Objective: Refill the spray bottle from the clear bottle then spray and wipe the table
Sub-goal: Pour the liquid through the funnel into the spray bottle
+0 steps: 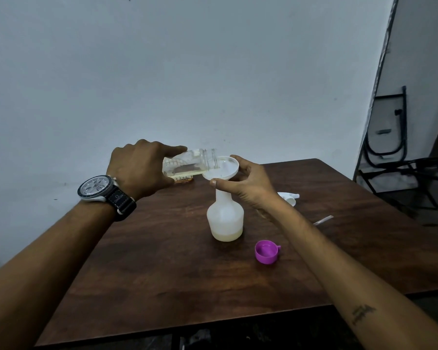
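Funnel [221,168] sits in spray bottle [225,218] neck, table [149,261] ctr; right hand [248,184] pinches rim to steady it. Left hand [142,168] grips clear bottle [190,164] tipped sideways, mouth over funnel, for pouring.

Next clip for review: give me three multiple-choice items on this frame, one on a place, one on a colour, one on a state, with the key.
1. Where does the loose cap lie?
A) on the table, right of the spray bottle
B) on the floor
C) on a shelf

2. What colour is that cap?
A) white
B) purple
C) black

3. How is the clear bottle held?
A) upright
B) capped and lying flat
C) tilted, mouth over the funnel

Key: 1 A, it sits on the wood near the spray bottle's base; 2 B, it is bright purple; 3 C, the left hand tips it while the right hand grips the funnel's rim.
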`<state>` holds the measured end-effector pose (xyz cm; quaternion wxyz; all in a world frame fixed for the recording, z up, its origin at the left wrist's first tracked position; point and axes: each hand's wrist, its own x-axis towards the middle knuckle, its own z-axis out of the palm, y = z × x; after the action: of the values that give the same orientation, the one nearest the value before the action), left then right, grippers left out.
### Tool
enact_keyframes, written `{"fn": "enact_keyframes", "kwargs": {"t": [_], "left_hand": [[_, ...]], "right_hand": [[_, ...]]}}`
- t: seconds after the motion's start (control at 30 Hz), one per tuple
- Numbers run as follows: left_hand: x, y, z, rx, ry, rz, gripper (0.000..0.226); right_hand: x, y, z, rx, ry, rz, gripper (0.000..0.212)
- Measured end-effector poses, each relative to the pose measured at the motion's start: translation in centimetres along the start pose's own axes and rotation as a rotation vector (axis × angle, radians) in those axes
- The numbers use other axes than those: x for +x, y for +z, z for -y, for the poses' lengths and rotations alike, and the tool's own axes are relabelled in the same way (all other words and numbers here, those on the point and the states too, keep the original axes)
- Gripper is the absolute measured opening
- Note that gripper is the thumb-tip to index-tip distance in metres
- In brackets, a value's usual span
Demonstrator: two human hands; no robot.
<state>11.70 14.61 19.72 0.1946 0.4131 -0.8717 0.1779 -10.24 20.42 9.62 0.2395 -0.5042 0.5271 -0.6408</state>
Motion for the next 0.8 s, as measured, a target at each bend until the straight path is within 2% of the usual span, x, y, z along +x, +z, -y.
{"fn": "enact_keyframes", "kwargs": {"t": [0.23, 0.43, 0.8], "left_hand": [[0.1, 0.01, 0.07, 0.002, 0.012, -0.014, 0.069], [0.07, 0.34, 0.21, -0.021, 0.019, -0.003, 0.083], [0.05, 0.41, 0.17, -0.017, 0.019, -0.041, 0.071]], "right_hand": [[0.0, 0.14, -0.03, 0.008, 0.005, -0.006, 0.045], [0.18, 0.04, -0.36, 0.009, 0.009, -0.003, 0.049], [0.23, 0.06, -0.5, 0.022, 0.003, -0.001, 0.046]]}}
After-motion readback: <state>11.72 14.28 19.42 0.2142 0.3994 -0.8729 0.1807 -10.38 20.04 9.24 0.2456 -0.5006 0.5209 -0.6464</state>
